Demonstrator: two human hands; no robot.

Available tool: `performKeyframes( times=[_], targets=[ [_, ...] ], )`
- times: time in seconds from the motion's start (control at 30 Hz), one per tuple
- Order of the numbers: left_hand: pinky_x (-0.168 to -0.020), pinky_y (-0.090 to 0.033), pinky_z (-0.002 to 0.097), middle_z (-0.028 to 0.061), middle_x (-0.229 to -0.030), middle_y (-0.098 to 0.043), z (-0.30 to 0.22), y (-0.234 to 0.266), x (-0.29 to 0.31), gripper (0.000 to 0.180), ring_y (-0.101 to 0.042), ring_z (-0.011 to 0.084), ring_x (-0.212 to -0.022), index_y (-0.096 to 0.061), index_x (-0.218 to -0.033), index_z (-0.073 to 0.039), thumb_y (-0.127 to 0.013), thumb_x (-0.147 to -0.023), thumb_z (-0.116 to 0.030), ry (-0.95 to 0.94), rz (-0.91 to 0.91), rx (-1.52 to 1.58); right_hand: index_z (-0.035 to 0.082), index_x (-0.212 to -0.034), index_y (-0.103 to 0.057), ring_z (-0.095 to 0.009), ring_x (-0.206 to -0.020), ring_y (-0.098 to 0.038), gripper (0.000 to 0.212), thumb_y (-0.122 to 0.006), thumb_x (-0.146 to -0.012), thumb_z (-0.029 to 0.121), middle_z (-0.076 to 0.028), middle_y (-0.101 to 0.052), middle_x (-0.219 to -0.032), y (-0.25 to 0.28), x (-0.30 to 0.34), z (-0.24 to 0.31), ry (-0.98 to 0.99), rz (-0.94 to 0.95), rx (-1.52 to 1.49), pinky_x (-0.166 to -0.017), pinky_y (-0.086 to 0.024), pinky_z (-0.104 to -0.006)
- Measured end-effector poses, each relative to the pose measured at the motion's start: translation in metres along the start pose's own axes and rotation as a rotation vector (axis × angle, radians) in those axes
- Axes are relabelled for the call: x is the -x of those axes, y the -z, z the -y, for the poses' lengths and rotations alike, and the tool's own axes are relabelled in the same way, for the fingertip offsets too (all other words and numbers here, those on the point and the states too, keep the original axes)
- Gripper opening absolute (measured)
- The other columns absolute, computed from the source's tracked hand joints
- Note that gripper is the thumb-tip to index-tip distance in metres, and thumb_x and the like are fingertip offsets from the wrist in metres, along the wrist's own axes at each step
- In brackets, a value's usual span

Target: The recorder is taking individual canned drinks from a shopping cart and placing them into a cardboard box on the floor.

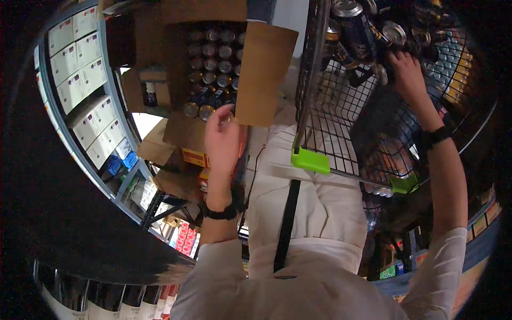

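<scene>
My left hand (pixel 223 140) is raised at the near edge of an open cardboard carton (pixel 266 72), fingers loosely bent and apart, with nothing seen in it. Inside the carton stand rows of drink cans (pixel 209 64); a few dark cans (pixel 207 111) lie tilted at its near side. My right hand (pixel 408 77) reaches into a black wire shopping cart (pixel 326 133) with green corner pieces. Its fingers bend down among dark cans (pixel 356 33) heaped at the far end. Shadow hides the fingertips and whatever they hold.
Shelving with white boxes (pixel 80 80) runs along the left. More cardboard flaps (pixel 157 144) and a red and yellow pack (pixel 196 158) lie below the carton. Bottles (pixel 106 293) line the lower left. Packed drinks (pixel 461 74) stand beyond the cart's right side.
</scene>
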State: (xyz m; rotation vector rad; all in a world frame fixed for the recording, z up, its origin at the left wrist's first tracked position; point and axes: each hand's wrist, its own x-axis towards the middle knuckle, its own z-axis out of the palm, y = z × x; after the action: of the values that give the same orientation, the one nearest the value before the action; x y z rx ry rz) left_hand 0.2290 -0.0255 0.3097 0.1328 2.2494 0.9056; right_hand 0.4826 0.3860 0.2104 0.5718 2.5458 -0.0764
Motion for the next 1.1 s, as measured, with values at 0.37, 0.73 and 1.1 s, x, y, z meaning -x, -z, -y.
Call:
performKeyframes(
  times=[0.37,0.73,1.1],
  targets=[
    [-0.093,-0.051,0.0329,0.0111,-0.119,-0.067,-0.109,-0.002,0.043,0.06,-0.065,0.022,-0.106,-0.061,-0.131,-0.005,-0.082,-0.075,-0.014,-0.487,0.55,0.303,0.002,-0.127,-0.05,-0.018,-0.112,-0.058,0.071,-0.082,-0.064,0.004,-0.01,-0.061,-0.121,0.169,0.134,0.086,-0.171,-0.29,-1.153,-0.098,-0.047,-0.0337],
    [-0.094,-0.052,0.0369,0.014,-0.118,-0.067,-0.119,0.005,0.017,0.076,-0.066,0.027,-0.108,-0.062,-0.13,-0.005,-0.089,-0.061,-0.017,-0.849,0.27,0.041,0.002,-0.135,-0.045,-0.022,-0.108,-0.064,0.072,-0.084,-0.076,0.012,-0.011,-0.062,-0.12,0.221,0.113,0.207,-0.386,-0.085,-2.144,-0.092,-0.053,-0.0343],
    [-0.092,-0.051,0.0352,0.0109,-0.121,-0.067,0.026,0.066,-0.087,0.068,-0.064,0.0229,-0.108,-0.064,-0.127,-0.006,-0.09,-0.068,-0.027,-0.202,-0.381,-0.178,0.004,-0.127,-0.054,-0.039,-0.111,-0.055,0.059,-0.077,-0.077,0.025,-0.018,-0.06,-0.119,0.132,0.148,0.201,0.132,-0.055,-1.019,-0.097,-0.047,-0.045]
  ],
)
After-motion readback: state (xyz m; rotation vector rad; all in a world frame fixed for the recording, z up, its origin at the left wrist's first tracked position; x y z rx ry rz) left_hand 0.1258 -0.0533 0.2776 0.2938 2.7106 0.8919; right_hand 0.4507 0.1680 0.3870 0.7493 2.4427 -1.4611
